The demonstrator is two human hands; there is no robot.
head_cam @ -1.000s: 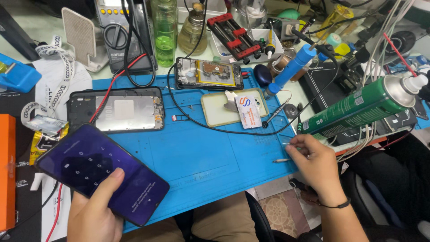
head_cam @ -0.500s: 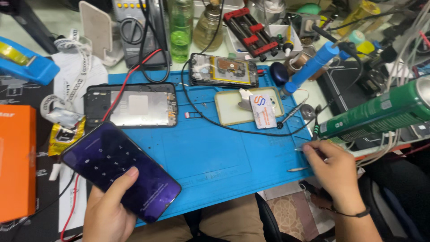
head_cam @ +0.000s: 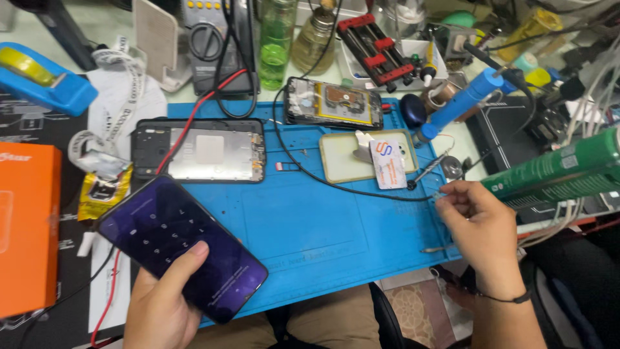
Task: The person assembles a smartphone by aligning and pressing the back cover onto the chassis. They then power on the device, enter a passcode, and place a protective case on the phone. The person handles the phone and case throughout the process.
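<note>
My left hand [head_cam: 165, 300] holds a dark smartphone [head_cam: 181, 245] with a lit purple keypad screen, thumb resting on the glass, over the front left of the blue work mat [head_cam: 323, 226]. At the mat's right edge, my right hand [head_cam: 481, 226] has its fingertips pinched together on something small that I cannot make out, just below a green spray can [head_cam: 555, 171]. A thin metal tool [head_cam: 434, 249] lies on the mat beside that hand.
An opened phone frame [head_cam: 200, 152] and a phone with exposed board [head_cam: 332, 103] lie on the mat, with a pale phone case [head_cam: 368, 155] and a black cable. An orange box [head_cam: 29, 226] sits left. Bottles, a multimeter, a blue tape dispenser and a red clamp crowd the back.
My right hand moved up from the thin tool toward the mat's right edge by the spray can. The view shifted so everything sits further right. My left hand keeps holding the phone.
</note>
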